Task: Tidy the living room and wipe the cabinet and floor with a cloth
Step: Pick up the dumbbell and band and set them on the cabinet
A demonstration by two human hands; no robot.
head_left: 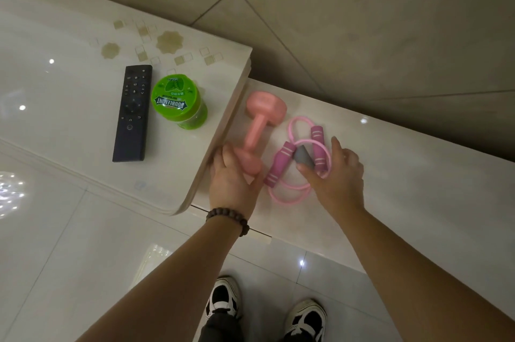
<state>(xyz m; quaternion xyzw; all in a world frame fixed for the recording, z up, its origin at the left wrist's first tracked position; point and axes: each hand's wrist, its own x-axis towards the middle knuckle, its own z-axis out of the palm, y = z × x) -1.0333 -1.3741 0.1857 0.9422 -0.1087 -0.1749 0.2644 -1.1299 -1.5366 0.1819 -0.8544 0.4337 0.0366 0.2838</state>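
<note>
A pink dumbbell (pixel 260 121) lies on the lower step of the cream cabinet (pixel 390 163). My left hand (pixel 232 177) wraps around its near end. Beside it, to the right, lies a pink resistance band (pixel 299 129) with purple foam handles and a grey middle piece. My right hand (pixel 334 174) rests on the band, thumb and fingers touching the grey piece and one purple handle. On the higher cabinet top (pixel 69 77) to the left sit a black remote control (pixel 133 113) and a green Doublemint jar (pixel 178 102). No cloth is in view.
The higher top's rounded corner (pixel 178 210) juts out just left of my left wrist. Glossy tiled floor (pixel 83 258) spreads below, with my two black-and-white shoes (pixel 264 308) on it. A tiled wall (pixel 362 21) rises behind the cabinet.
</note>
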